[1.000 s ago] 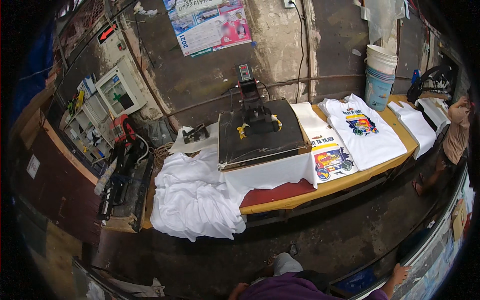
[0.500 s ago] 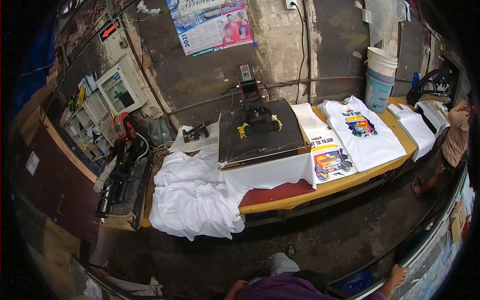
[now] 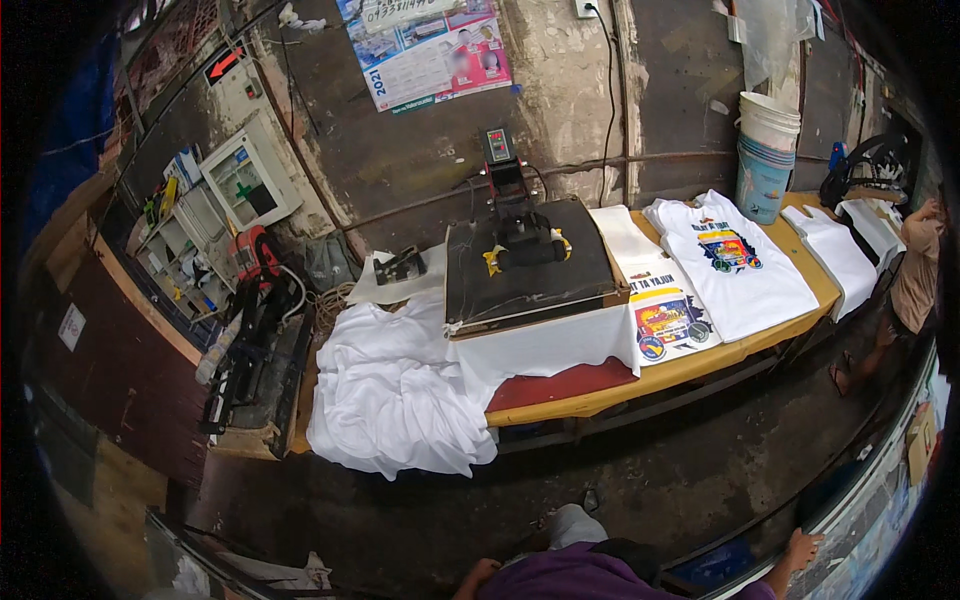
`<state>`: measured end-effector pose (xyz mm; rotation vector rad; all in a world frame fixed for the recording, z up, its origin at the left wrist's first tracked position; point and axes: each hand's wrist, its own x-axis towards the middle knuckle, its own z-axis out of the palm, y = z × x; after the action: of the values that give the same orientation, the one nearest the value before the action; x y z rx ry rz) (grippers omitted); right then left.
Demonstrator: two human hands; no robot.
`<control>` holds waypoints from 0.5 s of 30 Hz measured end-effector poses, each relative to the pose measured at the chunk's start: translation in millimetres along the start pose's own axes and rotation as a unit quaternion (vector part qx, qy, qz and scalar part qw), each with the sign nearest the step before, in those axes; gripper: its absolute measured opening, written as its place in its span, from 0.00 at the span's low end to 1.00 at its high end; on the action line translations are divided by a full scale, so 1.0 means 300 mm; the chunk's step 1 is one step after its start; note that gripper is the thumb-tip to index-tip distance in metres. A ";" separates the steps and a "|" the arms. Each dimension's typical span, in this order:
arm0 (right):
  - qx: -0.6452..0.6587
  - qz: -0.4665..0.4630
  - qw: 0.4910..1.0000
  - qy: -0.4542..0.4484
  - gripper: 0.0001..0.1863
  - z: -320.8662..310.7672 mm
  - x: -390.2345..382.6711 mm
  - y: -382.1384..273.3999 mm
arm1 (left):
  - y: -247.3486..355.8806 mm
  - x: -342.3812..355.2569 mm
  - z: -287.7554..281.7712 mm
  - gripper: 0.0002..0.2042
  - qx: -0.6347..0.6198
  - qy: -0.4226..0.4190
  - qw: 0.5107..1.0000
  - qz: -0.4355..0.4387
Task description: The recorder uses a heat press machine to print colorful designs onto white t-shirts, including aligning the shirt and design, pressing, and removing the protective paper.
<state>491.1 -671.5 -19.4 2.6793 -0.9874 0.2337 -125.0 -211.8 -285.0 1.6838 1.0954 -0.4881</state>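
My right hand [image 3: 802, 550] grips the metal-edged rim of a counter [image 3: 840, 505] at the lower right. My left hand [image 3: 485, 571] is low beside my body, its fingers mostly hidden. Across the aisle a closed black heat press [image 3: 535, 300] has white cloth hanging beneath it. Left of it lies a heap of white shirts [image 3: 390, 400]. To its right are a printed white sheet [image 3: 665, 310] and a white shirt with a colourful print [image 3: 745, 285]. More white shirts [image 3: 835, 260] lie farther right.
A yellow-topped table [image 3: 600, 395] bears these. A second press [image 3: 250, 360] stands left, near a shelf cabinet [image 3: 185, 250]. Stacked buckets [image 3: 765, 160] stand at the back right. A person in a beige top [image 3: 915, 280] stands at the far right. A dark floor [image 3: 630, 465] runs between table and counter.
The scene has shifted slightly rightward in the frame as my view turned a little. My hands and the things on the table have not visibly moved.
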 end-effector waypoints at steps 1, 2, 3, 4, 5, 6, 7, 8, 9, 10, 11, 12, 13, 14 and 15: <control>0.000 0.000 1.000 -0.002 0.43 0.007 -0.002 -0.002 | -0.002 -0.014 -0.012 0.16 0.002 0.000 1.000 -0.004; 0.004 0.001 1.000 -0.004 0.43 0.005 0.002 -0.006 | -0.012 -0.023 -0.008 0.16 0.002 0.000 1.000 -0.009; 0.007 0.003 1.000 -0.006 0.43 -0.001 0.003 -0.010 | -0.021 -0.029 -0.005 0.16 0.002 0.000 1.000 -0.013; 0.007 0.002 1.000 -0.006 0.43 -0.008 -0.006 -0.011 | -0.029 -0.034 -0.003 0.16 0.002 -0.001 1.000 -0.018; 0.016 0.007 1.000 -0.024 0.43 -0.032 -0.017 -0.015 | -0.018 -0.030 0.007 0.16 0.000 -0.002 1.000 -0.020; 0.024 0.012 0.999 -0.041 0.43 -0.046 -0.018 -0.020 | -0.005 -0.024 0.014 0.16 -0.003 -0.003 1.000 -0.023; 0.025 0.012 0.999 -0.039 0.43 -0.036 -0.008 -0.028 | 0.010 -0.015 0.021 0.16 -0.005 -0.004 1.000 -0.025; 0.020 0.026 0.999 -0.030 0.43 -0.012 0.002 -0.016 | 0.043 -0.007 0.017 0.16 -0.005 -0.009 1.000 -0.026; 0.016 0.035 0.999 -0.025 0.43 -0.006 -0.005 -0.024 | 0.058 -0.005 0.007 0.16 -0.006 -0.009 0.999 -0.031; 0.017 0.031 0.999 -0.025 0.43 -0.010 -0.006 -0.030 | 0.075 0.002 -0.007 0.15 -0.008 -0.008 0.999 -0.036; 0.016 0.015 1.000 -0.017 0.44 -0.031 -0.021 -0.041 | 0.099 0.005 -0.032 0.15 -0.010 -0.006 0.999 -0.043; 0.012 0.006 1.000 -0.008 0.44 -0.039 -0.030 -0.033 | 0.111 -0.014 -0.048 0.15 -0.008 -0.008 0.999 -0.043; 0.010 0.013 1.000 -0.008 0.44 -0.014 -0.020 -0.014 | 0.136 -0.038 -0.073 0.15 0.025 -0.012 1.000 0.002; -0.014 0.000 1.000 0.025 0.44 0.030 0.000 0.004 | 0.163 -0.058 -0.096 0.15 0.057 -0.016 0.997 0.047; -0.035 -0.017 0.998 0.057 0.44 0.063 0.018 0.011 | 0.173 -0.071 -0.101 0.15 0.058 -0.017 0.997 0.048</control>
<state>494.1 -683.0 -35.4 2.5843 -0.8992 0.3355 -97.3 -196.8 -229.4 1.8135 0.9726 -0.5258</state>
